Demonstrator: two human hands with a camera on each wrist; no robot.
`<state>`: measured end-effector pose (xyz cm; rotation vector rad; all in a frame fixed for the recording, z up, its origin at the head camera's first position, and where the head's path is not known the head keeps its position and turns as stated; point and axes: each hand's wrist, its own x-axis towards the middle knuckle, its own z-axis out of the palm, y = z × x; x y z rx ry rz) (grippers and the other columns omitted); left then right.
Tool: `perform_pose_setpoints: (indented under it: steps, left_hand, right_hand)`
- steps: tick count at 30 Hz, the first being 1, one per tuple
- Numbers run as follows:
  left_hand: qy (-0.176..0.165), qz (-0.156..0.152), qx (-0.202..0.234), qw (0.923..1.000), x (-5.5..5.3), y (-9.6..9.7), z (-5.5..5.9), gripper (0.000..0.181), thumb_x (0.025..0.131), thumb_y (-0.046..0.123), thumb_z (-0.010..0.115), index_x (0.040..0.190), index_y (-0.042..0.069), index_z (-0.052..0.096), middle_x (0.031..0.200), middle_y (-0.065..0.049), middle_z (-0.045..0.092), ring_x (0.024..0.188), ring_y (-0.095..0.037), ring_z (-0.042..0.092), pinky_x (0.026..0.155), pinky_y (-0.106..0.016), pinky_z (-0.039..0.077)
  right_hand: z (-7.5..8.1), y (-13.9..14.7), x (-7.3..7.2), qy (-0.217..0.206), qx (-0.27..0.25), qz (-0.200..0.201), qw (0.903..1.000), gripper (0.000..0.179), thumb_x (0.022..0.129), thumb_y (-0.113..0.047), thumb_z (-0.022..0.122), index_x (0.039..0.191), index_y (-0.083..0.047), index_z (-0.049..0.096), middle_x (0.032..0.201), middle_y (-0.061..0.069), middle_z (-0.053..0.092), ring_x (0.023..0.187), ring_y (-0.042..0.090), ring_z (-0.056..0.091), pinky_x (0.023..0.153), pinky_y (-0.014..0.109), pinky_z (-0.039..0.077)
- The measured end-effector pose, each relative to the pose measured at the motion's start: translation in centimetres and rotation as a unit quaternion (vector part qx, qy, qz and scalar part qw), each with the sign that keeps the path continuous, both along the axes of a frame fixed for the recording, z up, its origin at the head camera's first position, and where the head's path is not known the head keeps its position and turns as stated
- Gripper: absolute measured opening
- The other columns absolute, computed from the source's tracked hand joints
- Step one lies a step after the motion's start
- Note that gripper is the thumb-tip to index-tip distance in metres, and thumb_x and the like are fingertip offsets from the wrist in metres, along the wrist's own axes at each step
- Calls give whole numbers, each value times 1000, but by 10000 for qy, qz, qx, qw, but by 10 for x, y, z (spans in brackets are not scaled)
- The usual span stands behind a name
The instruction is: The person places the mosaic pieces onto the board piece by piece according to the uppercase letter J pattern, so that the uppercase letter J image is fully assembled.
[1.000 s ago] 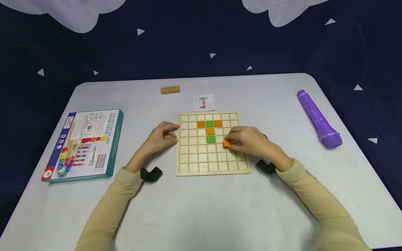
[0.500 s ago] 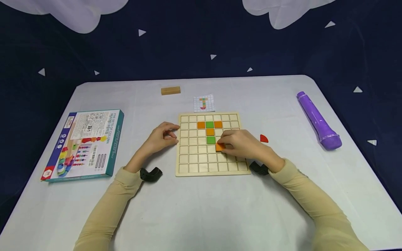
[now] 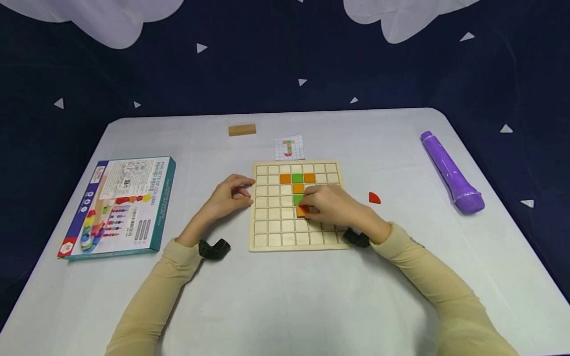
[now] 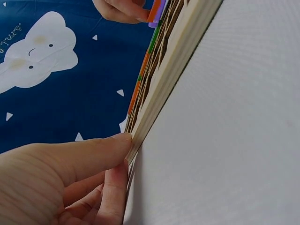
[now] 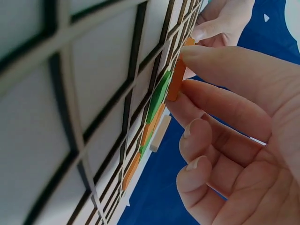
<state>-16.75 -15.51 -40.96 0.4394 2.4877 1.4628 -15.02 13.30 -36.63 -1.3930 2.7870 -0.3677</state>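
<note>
At the far left of a white table [image 3: 249, 306] lies a flat box [image 3: 133, 178] with a teal side, its top printed with coloured pieces and text. To its right and nearer, beside a beige sleeve [image 3: 151, 296], is the left hand [image 3: 228, 197], gripping nothing: thumb and forefinger rest against the left edge of a pale wooden grid board [image 3: 274, 238], the other fingers loosely bent. A black curved piece [image 3: 214, 248] sits at the left wrist. Beyond the board, toward the far edge, lies a small wooden block [image 3: 242, 130]; to its right, just past the board, is a card [image 3: 290, 147] bearing a J-shaped pattern of small coloured squares and a reddish base. On the board, a row runs left orange tile [image 3: 285, 178], far green tile [image 3: 297, 178], right orange tile [image 3: 309, 178]; nearer, below the green one, come the middle orange tile [image 3: 298, 188] and near green tile [image 3: 297, 199]. The held orange tile [image 3: 302, 211] is just on the near side of that last green one, pinched between thumb and fingers of the right hand [image 3: 335, 204]; whether it touches the board cannot be told. Right of the board lies a red quarter-round piece [image 3: 374, 198], and well apart at far right a purple microphone-shaped object [image 3: 451, 173] slants, its rounded end nearer.
</note>
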Motion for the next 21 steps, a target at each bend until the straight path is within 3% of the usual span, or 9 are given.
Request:
perform_pose_setpoints:
  steps: [12, 21]
  left_hand:
    - [53, 18, -43, 10000, 0, 1, -1, 50, 79, -3, 68, 127, -6, 53, 124, -23, 49, 97, -32, 60, 71, -4, 45]
    - [41, 24, -52, 10000, 0, 0, 0, 51, 79, -3, 69, 127, -5, 53, 124, -22, 50, 97, -32, 60, 71, -4, 45]
  right_hand:
    - [-2, -7, -1, -215, 329, -95, 9992, 18, 79, -18, 74, 95, -11, 74, 86, 0, 66, 69, 7, 55, 60, 23, 49]
    - [-3, -7, 0, -248, 270, -224, 9991, 16, 79, -17, 74, 93, -10, 74, 86, 1, 66, 71, 9, 57, 60, 24, 50]
